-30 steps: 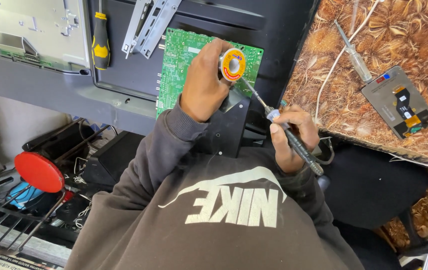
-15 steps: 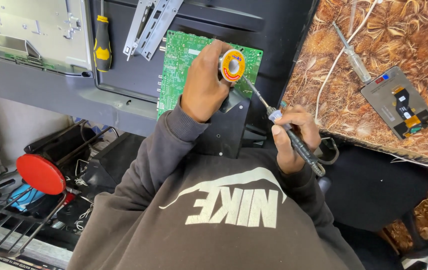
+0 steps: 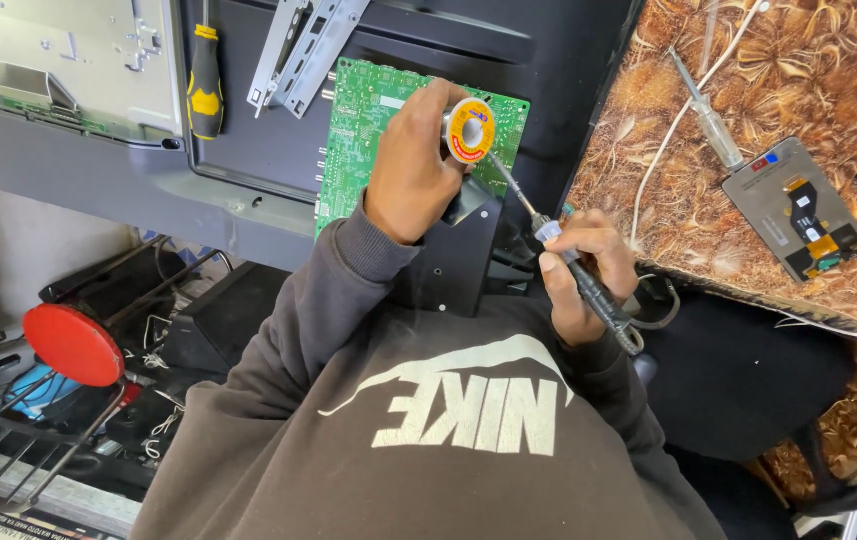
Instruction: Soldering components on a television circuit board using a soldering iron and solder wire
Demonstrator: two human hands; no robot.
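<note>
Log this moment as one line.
left hand: holds small orange-labelled solder spool | right hand: grips black-handled soldering iron, tip towards spool | beneath: green rectangular circuit board | nearby: yellow-and-black screwdriver

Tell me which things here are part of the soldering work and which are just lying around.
In use: solder spool in the left hand; soldering iron in the right hand; green circuit board.

Lying about: yellow-handled screwdriver, metal bracket, phone screen part, clear-handled screwdriver, red disc.

Layout around the circuit board (image 3: pixel 363 120)
A screwdriver (image 3: pixel 205 85) is laid left of it; a solder spool (image 3: pixel 469 130) is held over it.
</note>
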